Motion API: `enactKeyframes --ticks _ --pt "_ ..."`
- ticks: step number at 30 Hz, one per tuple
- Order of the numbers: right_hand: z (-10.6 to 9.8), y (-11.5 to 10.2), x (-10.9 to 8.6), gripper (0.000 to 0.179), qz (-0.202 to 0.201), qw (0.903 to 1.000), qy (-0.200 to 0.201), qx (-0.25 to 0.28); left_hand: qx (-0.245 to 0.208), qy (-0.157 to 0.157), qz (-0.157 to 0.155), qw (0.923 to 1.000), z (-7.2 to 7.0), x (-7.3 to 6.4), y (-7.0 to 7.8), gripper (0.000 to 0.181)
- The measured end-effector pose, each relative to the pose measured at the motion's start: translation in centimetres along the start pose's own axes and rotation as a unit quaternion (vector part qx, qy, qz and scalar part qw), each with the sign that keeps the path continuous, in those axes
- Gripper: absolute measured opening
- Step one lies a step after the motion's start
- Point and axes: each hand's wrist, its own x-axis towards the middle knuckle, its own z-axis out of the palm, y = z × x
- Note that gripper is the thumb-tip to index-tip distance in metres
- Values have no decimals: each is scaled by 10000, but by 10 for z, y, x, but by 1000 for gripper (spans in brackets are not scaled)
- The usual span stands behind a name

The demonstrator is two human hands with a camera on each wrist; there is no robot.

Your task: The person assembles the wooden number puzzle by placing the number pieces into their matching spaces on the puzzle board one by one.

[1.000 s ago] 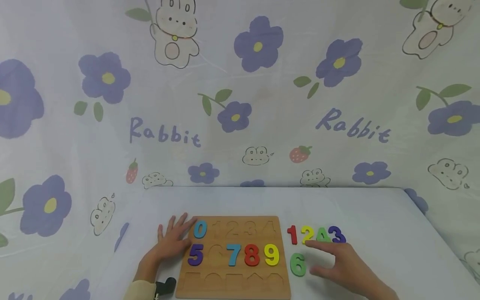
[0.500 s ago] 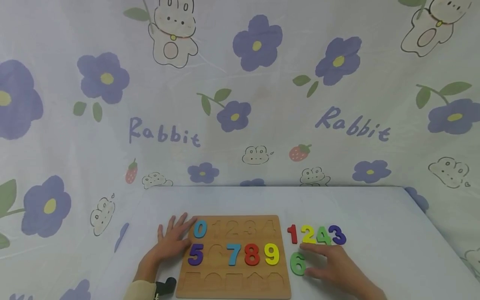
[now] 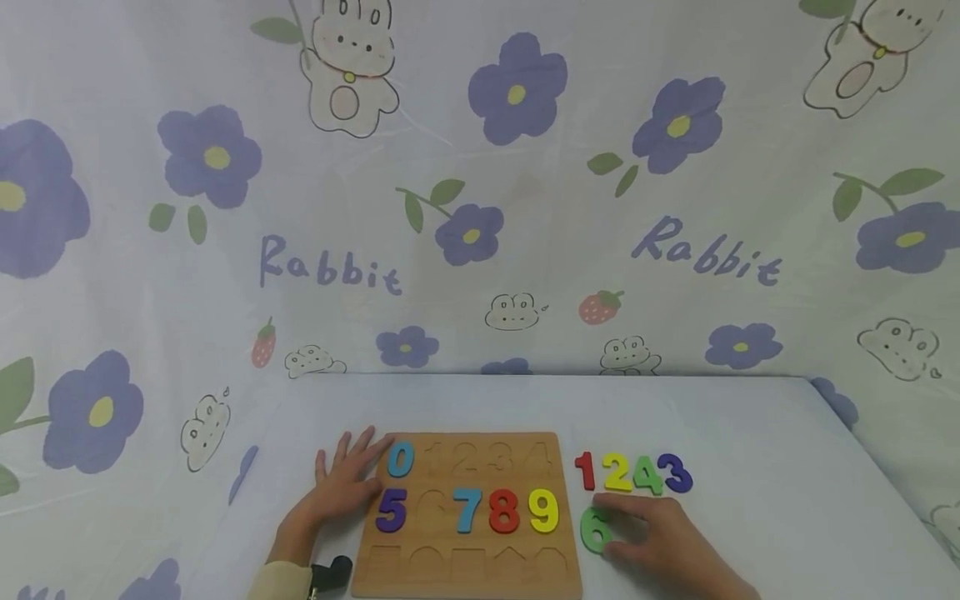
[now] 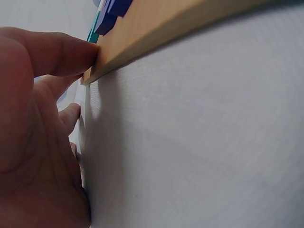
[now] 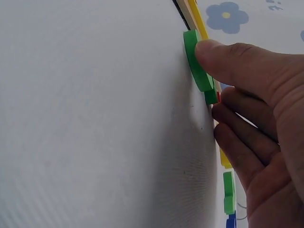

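Observation:
A wooden number board [image 3: 431, 575] lies on the table, bearing a blue 0 [image 3: 401, 459], a purple 5 [image 3: 392, 510], a blue 7 [image 3: 467, 510], a red 8 [image 3: 504, 510] and a yellow 9 [image 3: 543, 510]. My left hand [image 3: 347, 479], fingers spread, rests at the board's left edge; the left wrist view has its thumb [image 4: 71, 54] against the wood. Right of the board, my right hand [image 3: 660, 533] pinches a green 6 [image 3: 595, 531] between thumb and index finger. That piece is still on the table. In the right wrist view the thumb [image 5: 223, 57] touches the green 6 [image 5: 195, 64].
Above the right hand lie a red 1 [image 3: 586, 471], a yellow 2 [image 3: 617, 472], a green 4 [image 3: 647, 474] and a purple 3 [image 3: 675, 472]. A dark object [image 3: 332, 573] is at the left wrist. A patterned curtain [image 3: 517, 192] hangs behind the table.
My right hand has moved left and slightly down from beside the yellow 2, its thumb and index finger closing on the green 6. The left hand stays in place.

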Motion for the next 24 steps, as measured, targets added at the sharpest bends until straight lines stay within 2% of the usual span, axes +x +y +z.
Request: enactKeyframes --ticks 9,18,24 --pt "6 0 -3 58 46 10000 -12 25 0 19 -16 10000 0 -2 1 75" --pt "10 0 -3 57 55 9998 161 -90 18 26 -38 10000 0 -1 2 75" --pt "6 0 -3 54 226 9993 290 -50 -4 -14 -66 10000 -3 -2 5 75"
